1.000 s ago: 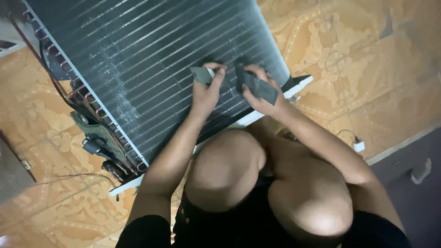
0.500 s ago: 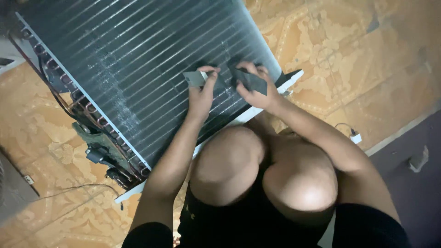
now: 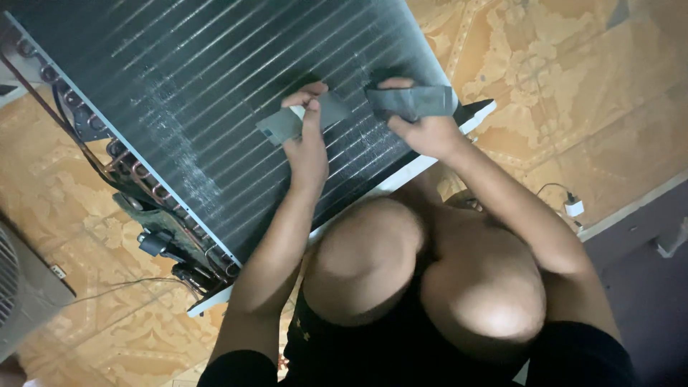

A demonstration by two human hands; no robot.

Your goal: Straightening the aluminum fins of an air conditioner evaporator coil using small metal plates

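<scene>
The fingers of the left hand are pinched shut on a flat grey pad, thumb on top, and those of the right hand are wrapped tight round a second grey piece. Both pieces lie against the dark finned coil, near its lower edge. The coil lies on a patterned orange floor, copper tube bends along its left end, above the person's bent knees.

A finned coil panel is laid flat on the tiled floor, with bent tubing along its left edge. Two flat pieces are held side by side over its near edge. A charger plug is found on the floor to the right, a fan housing to the far left.
</scene>
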